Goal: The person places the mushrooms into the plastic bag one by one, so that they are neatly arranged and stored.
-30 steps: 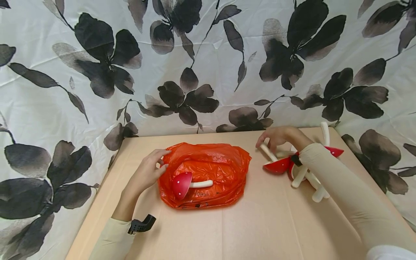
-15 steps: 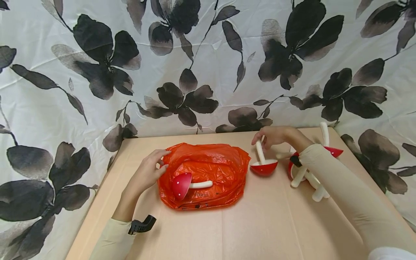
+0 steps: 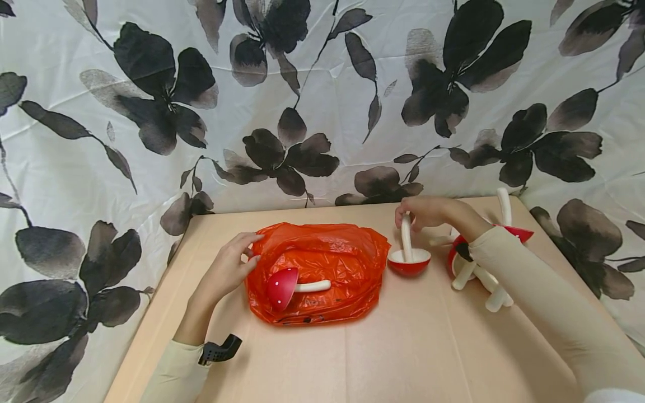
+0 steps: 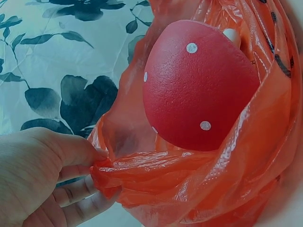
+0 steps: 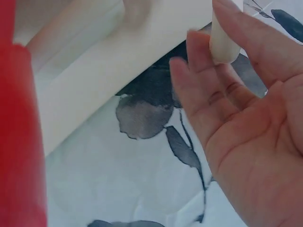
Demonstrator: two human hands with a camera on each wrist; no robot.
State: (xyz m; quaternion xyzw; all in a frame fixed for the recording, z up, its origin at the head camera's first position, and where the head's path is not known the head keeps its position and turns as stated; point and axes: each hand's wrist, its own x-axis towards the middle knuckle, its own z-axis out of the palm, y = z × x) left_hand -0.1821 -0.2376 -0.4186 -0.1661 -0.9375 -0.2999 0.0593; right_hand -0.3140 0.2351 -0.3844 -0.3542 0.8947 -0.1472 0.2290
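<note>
- Carefully, I watch the right hand (image 3: 422,212) pinch a mushroom (image 3: 407,249) near its stem's end, cap down, just right of the bag (image 3: 347,299).
- With only that end pinched, the big cap could swing or slip loose.
- I can't tell if the cap touches the bag; being so close, it could snag the thin plastic.
- The left hand (image 3: 232,263) pinches the bag's left edge; if it let go, the floppy side could fold over the second mushroom (image 3: 282,288) lying inside.
- Farther right of the bag, the low sleeve (image 3: 539,302) could drag the mushroom pile (image 3: 464,274).
</note>
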